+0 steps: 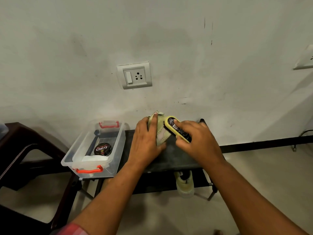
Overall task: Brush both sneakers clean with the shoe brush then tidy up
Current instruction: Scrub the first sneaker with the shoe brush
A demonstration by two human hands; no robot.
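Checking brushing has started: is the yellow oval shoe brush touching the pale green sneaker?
Touching. Head view: yellow oval shoe brush lies flush against pale green sneaker.

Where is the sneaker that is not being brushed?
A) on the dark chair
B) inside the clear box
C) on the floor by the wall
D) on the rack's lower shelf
D: the second sneaker sits on the lower shelf of the rack, beneath the top where the shoe brush meets the first sneaker.

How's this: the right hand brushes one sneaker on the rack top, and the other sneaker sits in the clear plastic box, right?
Not quite: the head view shows the other sneaker on the rack's lower shelf, not in the clear plastic box. The rest holds.
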